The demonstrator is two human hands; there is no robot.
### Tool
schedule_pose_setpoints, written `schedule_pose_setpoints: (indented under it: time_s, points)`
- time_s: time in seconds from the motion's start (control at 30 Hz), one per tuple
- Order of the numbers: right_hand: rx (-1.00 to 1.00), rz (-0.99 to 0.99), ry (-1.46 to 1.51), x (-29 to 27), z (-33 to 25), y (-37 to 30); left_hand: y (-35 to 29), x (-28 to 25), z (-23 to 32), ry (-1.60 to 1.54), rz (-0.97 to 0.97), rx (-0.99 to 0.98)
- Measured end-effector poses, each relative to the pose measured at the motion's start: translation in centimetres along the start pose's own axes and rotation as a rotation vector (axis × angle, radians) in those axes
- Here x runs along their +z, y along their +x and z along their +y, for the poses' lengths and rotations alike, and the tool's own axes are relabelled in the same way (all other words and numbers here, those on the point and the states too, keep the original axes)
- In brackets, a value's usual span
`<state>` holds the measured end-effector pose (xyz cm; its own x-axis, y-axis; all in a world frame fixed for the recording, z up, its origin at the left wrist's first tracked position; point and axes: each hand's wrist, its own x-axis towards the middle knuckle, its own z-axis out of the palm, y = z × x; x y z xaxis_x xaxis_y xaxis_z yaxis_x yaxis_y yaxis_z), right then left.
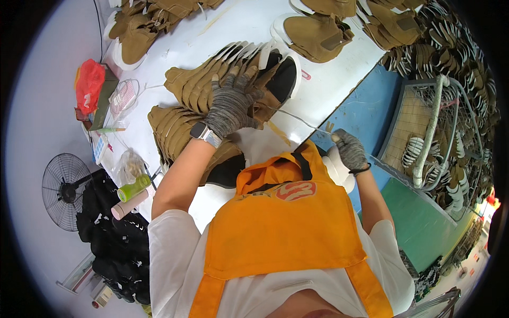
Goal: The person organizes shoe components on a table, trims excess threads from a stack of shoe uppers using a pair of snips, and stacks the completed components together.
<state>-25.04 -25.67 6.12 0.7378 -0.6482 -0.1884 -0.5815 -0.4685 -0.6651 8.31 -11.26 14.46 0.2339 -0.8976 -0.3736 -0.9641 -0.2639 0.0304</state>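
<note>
On the white table lies a row of brown shoe uppers nested together, with white soles or rims along one side and black insides. My left hand, in a grey knit glove, rests on this row with its fingers spread over the near shoe. A second row of brown shoe uppers lies closer to me, partly under my left forearm. A thin whitish cord stretches from the shoe beside my left hand out to the right. My right hand, also gloved, is closed and pinches the cord's end.
More brown shoes stand along the table's far side. A wire cart with shoes is at the right, near heaped shoes. At the left are a red plastic bag, a green bottle and a black fan.
</note>
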Motion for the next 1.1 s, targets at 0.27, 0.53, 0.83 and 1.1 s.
schedule_pose_setpoints:
  time_s: [0.27,0.53,0.83,1.1]
  points:
    - [0.213,-0.122,0.24,-1.3,7.8,-4.4,0.0,0.3,0.4,0.027,0.036,-0.029]
    - [0.333,-0.138,0.416,-4.3,11.7,-6.1,-0.4,1.6,0.7,-0.051,0.209,-0.01]
    - [0.291,-0.26,0.444,-8.0,10.4,-8.1,-3.2,1.4,6.0,-0.291,0.45,-0.009]
    - [0.234,-0.448,0.415,-10.4,12.1,-6.9,-1.7,8.1,8.3,-0.389,0.502,0.039]
